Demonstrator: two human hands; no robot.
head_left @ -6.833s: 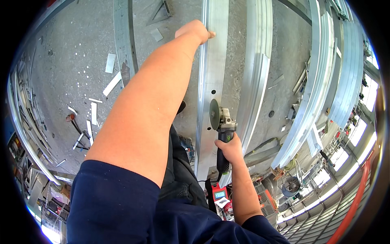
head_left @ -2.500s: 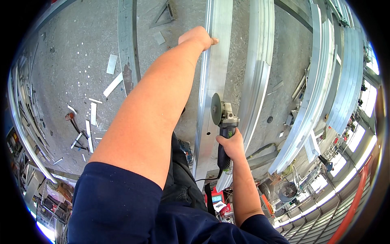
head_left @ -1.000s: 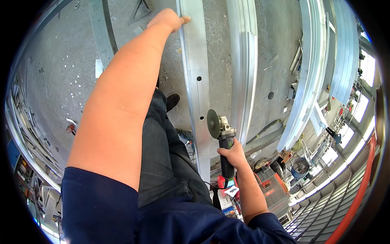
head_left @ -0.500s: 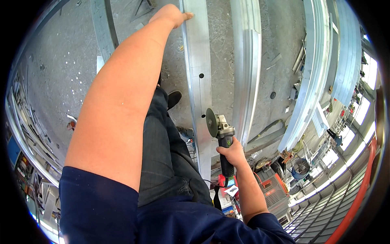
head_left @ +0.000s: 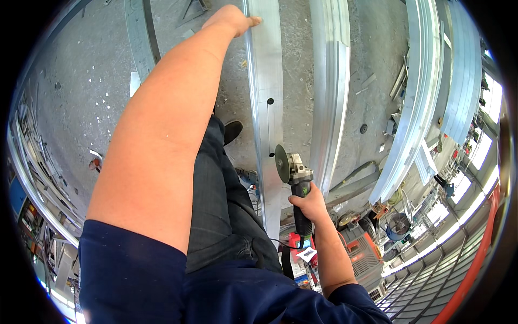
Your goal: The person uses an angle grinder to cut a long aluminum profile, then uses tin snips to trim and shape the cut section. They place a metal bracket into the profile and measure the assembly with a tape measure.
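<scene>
My right hand (head_left: 308, 202) is wrapped round the dark body of an angle grinder (head_left: 300, 186). Its thin cutting disc (head_left: 282, 163) stands on edge close to the upper face of a long silver metal profile (head_left: 274, 183); whether it touches cannot be made out. Two dark round holes, joined by fine straight lines, show in that profile, the nearer one beside the disc. Far up the same profile, my left hand (head_left: 226, 20) grips its left edge, thumb over the top. The other fingers of this hand are hidden.
A second long profile (head_left: 328, 92) runs parallel on the right, with more stacked metal lengths (head_left: 413, 108) beyond. A steel beam (head_left: 141, 38) lies at the far left. A cable trails from the grinder beside my legs. An orange and grey crate (head_left: 362, 256) stands near my right arm.
The whole view has shifted slightly. Both hands keep their holds, and the grinder stays almost in the same place beside the nearer hole.
</scene>
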